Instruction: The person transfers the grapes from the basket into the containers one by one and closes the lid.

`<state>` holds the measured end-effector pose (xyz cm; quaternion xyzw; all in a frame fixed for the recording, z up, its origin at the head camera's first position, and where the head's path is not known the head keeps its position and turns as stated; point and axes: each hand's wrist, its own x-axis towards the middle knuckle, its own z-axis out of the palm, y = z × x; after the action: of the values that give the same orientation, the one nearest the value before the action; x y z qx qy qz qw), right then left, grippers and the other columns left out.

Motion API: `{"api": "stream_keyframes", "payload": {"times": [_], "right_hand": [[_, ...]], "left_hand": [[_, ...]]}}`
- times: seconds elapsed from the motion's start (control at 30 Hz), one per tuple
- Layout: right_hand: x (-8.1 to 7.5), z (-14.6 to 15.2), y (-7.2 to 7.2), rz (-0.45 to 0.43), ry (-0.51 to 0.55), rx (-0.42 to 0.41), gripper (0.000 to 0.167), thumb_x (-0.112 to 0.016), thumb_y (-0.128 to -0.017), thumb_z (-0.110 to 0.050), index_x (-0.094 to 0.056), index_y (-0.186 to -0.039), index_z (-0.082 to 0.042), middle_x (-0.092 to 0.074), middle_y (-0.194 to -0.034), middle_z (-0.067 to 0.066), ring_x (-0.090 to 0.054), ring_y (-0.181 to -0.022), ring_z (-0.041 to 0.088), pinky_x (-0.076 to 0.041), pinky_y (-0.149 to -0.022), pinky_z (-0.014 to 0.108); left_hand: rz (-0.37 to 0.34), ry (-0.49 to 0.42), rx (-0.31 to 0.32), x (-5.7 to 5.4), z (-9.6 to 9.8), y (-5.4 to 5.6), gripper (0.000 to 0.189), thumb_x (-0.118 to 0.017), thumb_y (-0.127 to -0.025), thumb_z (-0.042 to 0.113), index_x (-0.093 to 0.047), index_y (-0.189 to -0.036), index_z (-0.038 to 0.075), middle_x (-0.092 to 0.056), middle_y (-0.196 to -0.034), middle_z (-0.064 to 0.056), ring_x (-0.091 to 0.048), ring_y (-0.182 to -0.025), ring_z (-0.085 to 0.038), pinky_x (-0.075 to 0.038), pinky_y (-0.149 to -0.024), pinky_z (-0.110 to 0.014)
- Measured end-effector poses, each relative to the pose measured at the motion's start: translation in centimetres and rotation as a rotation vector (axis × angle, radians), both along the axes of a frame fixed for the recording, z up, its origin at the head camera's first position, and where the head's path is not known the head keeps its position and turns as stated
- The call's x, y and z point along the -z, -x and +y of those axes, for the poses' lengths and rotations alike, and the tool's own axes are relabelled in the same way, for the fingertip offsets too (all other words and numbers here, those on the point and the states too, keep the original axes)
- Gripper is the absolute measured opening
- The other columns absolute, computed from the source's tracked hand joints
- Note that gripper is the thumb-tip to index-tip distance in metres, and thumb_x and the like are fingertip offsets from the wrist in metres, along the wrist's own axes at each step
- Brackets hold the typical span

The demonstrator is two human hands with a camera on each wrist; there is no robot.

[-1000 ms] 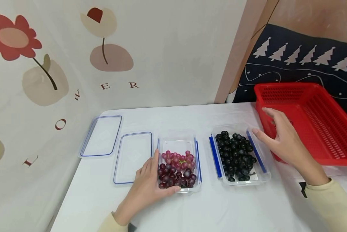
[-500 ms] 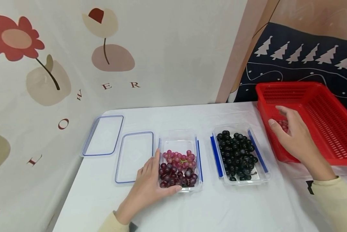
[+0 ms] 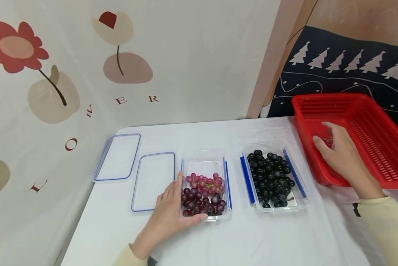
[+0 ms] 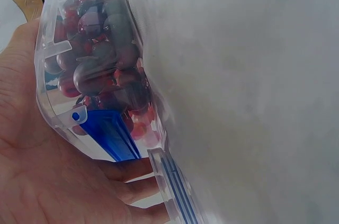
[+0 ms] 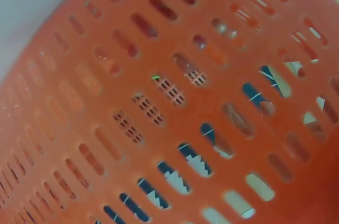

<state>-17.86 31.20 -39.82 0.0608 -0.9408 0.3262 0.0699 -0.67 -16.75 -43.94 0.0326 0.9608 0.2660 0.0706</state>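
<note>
My left hand (image 3: 167, 208) rests against a clear plastic food container (image 3: 203, 155), fingers along its left side and thumb on the front edge. Inside lie pink grapes (image 3: 203, 183) behind dark red grapes (image 3: 202, 203). In the left wrist view, the palm faces the container's corner, near a blue clip (image 4: 114, 134). Over the left part of a red plastic basket (image 3: 362, 140) is my right hand (image 3: 342, 155), thumb and fingers apart. A few reddish grapes (image 3: 328, 142) show between them; the rest are hidden by the hand. The right wrist view is filled by the slotted basket wall (image 5: 212, 113).
Between the hands stands a second clear container (image 3: 299, 205) full of black grapes (image 3: 270, 177), its blue side clips folded down. Two clear lids with blue seals, a nearer lid (image 3: 154, 181) and a farther lid (image 3: 119, 157), lie at the left. A printed curtain (image 3: 199, 74) hangs behind the table.
My right hand has moved right, from beside the black-grape container to over the basket, where it dipped slightly. My left hand has stayed at its container.
</note>
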Motion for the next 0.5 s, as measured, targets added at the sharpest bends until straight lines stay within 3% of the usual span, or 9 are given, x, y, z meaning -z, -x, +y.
{"api": "stream_keyframes", "payload": {"times": [0.17,0.33,0.5], "right_hand": [[0.1,0.5,0.4,0.006,-0.030,-0.037,0.063,-0.059,-0.110,-0.014,-0.033,-0.161,0.012,-0.039,-0.148,0.040,-0.044,-0.118,0.058,-0.050,-0.084,0.077],[0.3,1.2,1.0,-0.070,-0.079,-0.097,0.059,-0.059,-0.109,-0.007,-0.035,-0.157,0.016,-0.035,-0.149,0.043,-0.037,-0.127,0.060,-0.046,-0.091,0.082],[0.5,2.1,1.2,-0.140,-0.115,-0.147,0.064,-0.067,-0.104,-0.002,-0.034,-0.155,0.019,-0.037,-0.147,0.044,-0.036,-0.130,0.063,-0.043,-0.097,0.084]], "left_hand": [[0.002,-0.004,-0.003,-0.1,0.0,-0.1,0.149,-0.079,-0.076,0.085,0.000,-0.176,0.008,-0.026,-0.173,-0.031,-0.027,-0.158,-0.050,-0.021,-0.123,-0.072],[0.001,-0.005,-0.009,0.0,0.0,-0.2,0.149,-0.079,-0.076,0.085,0.000,-0.176,0.008,-0.026,-0.173,-0.030,-0.027,-0.159,-0.049,-0.022,-0.123,-0.072],[0.008,0.000,-0.010,0.1,0.0,-0.2,0.149,-0.078,-0.075,0.088,-0.001,-0.176,0.008,-0.027,-0.173,-0.029,-0.028,-0.159,-0.048,-0.022,-0.123,-0.072]]}}
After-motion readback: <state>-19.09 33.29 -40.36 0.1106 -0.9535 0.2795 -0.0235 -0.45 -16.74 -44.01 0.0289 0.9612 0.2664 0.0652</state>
